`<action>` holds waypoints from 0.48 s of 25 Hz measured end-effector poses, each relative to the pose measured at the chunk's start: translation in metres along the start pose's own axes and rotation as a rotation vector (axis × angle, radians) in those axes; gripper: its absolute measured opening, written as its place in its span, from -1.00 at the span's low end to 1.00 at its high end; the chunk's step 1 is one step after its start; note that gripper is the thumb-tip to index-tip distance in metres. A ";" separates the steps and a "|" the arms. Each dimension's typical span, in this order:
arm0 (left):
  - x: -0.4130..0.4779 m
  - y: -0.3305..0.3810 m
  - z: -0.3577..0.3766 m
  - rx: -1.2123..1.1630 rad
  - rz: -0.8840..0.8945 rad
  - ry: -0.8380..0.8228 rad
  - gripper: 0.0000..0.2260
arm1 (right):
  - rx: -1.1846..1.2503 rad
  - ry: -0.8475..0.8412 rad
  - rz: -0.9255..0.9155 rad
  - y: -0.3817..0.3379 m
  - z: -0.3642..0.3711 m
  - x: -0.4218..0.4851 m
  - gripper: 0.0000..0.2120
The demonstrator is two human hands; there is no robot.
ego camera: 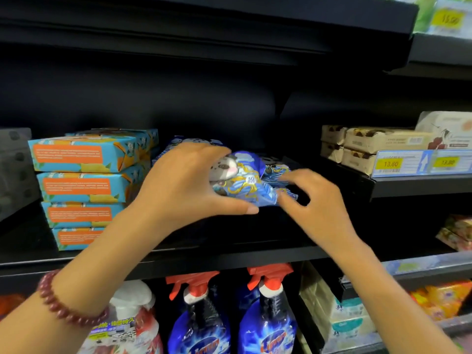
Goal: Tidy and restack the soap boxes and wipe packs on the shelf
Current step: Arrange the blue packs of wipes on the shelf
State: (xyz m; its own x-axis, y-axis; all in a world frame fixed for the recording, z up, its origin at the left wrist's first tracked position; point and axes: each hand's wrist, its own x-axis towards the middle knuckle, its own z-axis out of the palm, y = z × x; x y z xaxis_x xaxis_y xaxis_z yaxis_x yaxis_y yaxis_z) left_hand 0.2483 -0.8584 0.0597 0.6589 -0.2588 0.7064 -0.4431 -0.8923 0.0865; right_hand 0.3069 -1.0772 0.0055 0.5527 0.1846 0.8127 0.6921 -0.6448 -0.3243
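Head view: left hand grips the blue wipe pack, held over the shelf beside the soap boxes; right hand, fingers spread, at its crimped end, contact unclear. Pack judged light, soft, slippery: hold across the body

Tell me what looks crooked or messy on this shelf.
The blue wipe pack gripped by the left hand is tilted, and its wrapper is crumpled at the end near the right hand. The soap boxes beside it are stacked unevenly, their edges not lined up.
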 end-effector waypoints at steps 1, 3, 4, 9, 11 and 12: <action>0.013 0.004 0.002 0.002 0.021 0.004 -0.13 | 0.037 -0.070 0.027 -0.004 0.000 -0.016 -0.72; 0.040 0.014 0.011 0.033 0.062 -0.015 -0.08 | -0.001 -0.290 0.090 -0.010 0.001 -0.040 -0.58; 0.052 0.018 0.019 0.060 0.085 -0.018 -0.07 | -0.066 -0.377 0.078 -0.010 0.002 -0.050 -0.48; 0.102 0.018 0.055 0.211 0.121 -0.062 -0.17 | -0.167 -0.437 0.030 -0.004 0.005 -0.064 -0.42; 0.117 0.015 0.066 0.215 0.105 -0.120 -0.22 | -0.161 -0.415 0.029 -0.003 0.005 -0.064 -0.43; 0.123 0.014 0.070 0.236 0.086 -0.153 -0.23 | -0.155 -0.410 0.027 -0.003 0.006 -0.065 -0.43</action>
State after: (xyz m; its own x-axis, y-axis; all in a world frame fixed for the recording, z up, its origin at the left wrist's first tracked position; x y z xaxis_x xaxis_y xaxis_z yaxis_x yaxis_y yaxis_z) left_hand 0.3659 -0.9286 0.0990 0.7169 -0.3744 0.5881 -0.3595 -0.9213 -0.1482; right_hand 0.2718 -1.0832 -0.0489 0.7298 0.4249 0.5356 0.6144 -0.7512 -0.2412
